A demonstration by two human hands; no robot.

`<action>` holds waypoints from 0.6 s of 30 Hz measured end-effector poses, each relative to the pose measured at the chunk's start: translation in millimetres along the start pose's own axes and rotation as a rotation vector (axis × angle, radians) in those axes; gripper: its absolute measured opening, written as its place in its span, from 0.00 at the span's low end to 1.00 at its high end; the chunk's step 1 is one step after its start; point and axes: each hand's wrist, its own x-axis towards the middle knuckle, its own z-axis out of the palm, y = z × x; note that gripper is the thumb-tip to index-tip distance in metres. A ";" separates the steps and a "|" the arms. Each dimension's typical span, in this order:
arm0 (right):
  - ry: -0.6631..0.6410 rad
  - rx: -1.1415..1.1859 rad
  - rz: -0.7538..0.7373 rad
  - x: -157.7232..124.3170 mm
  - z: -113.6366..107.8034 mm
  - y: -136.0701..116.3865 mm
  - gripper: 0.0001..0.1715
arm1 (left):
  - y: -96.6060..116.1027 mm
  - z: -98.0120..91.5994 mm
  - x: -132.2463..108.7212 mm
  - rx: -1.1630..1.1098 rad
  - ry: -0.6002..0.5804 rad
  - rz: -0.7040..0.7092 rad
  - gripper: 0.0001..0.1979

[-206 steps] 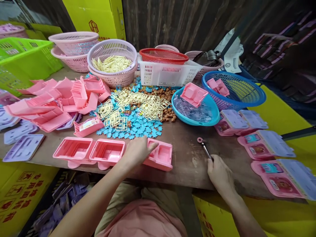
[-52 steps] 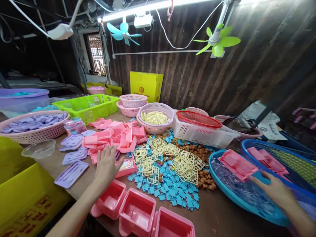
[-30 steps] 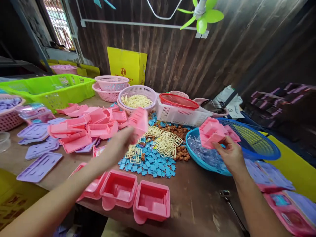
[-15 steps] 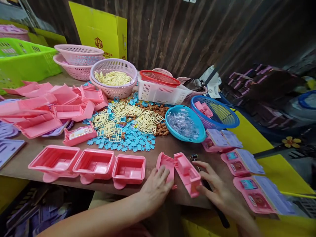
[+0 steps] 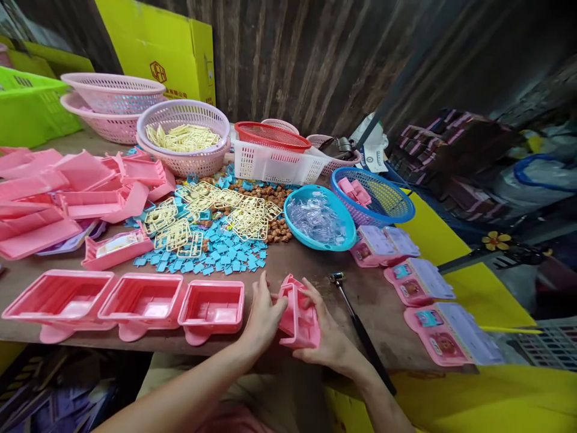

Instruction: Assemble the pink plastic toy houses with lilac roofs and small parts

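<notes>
Head view, pink parts, apart earlier, now together between left hand and right hand, fingers grasping them at the table edge, clear pieces in turquoise bowl, cream pieces in lilac basket.

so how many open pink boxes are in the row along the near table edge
3: leftmost box, middle box, and rightmost box nearest the left hand. More could lie out of frame at left.
</notes>
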 end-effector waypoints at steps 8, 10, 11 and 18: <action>-0.053 -0.124 -0.025 -6.7 -14.4 4.1 0.63 | 12.2 3.3 12.9 0.537 -0.210 0.082 0.35; -0.004 -0.017 0.016 -14.1 -19.7 7.3 0.63 | 12.5 7.2 10.6 0.671 -0.191 0.077 0.36; 0.018 0.071 0.040 -18.9 -22.5 7.9 0.63 | 12.3 9.4 9.8 0.706 -0.171 0.079 0.36; 0.044 0.244 0.116 -50.7 -30.5 -14.1 0.58 | 0.5 16.9 12.2 0.340 0.213 0.427 0.42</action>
